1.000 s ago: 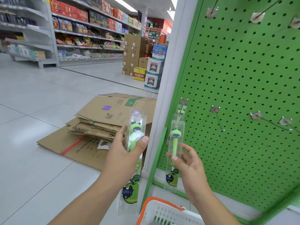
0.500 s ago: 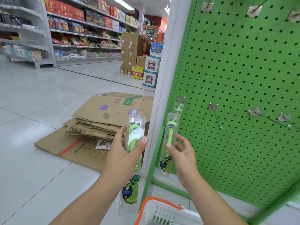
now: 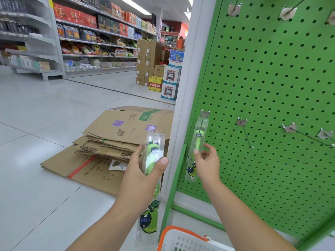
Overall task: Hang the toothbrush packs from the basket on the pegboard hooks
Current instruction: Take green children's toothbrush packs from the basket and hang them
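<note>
1. Head view: the right hand (image 3: 206, 161) pinches a toothbrush pack (image 3: 197, 147) by its lower half; above the grip, the pack's top appears threaded on the leftmost hook (image 3: 204, 113) of the green pegboard (image 3: 272, 87).
2. The left hand (image 3: 143, 171) grips a second toothbrush pack (image 3: 152, 178) around its upper part, not yet hung.
3. Judged progress: early. Neighbouring hooks are bare, and the white basket (image 3: 181, 240) below the hands may hold more; its contents are hidden.
4. Both packs stand near upright, long axis vertical, brush heads up.
</note>
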